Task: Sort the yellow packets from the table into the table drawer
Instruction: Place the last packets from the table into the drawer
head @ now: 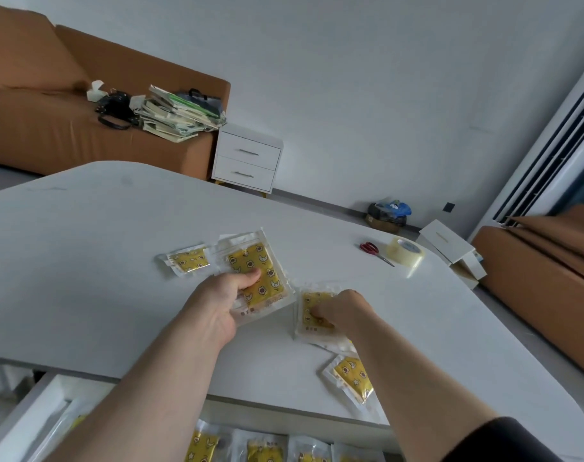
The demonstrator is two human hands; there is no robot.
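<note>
Writing: the held packet (255,266) and the right packet (312,310) each carry a pale strip with small dark characters along the near edge; the print is too small to read.

Appearance: all packets are clear sealed pouches with a yellow insert printed with flowers and crescent shapes. The held packet is the largest in view, and a second clear edge shows behind it. The far-left packet (188,260) lies flat on the white table (84,255), just left of the held one. The near packet (353,378) lies tilted at the table's near edge, partly under the right forearm. The drawer (34,418) stands open below the near edge, with a row of drawer packets (202,445) lying side by side inside.

Hands: the left hand (222,303) grips the held packet at its near corner, thumb on the yellow face and fingers beneath, lifting it at a tilt. The right hand (345,310) is palm down with fingers bent onto the face of the right packet, which lies on the table; whether it pinches or only presses cannot be told.

Other items: red-handled scissors (370,248) and a clear tape roll (405,254) lie at the far right of the table, just beside each other
</note>
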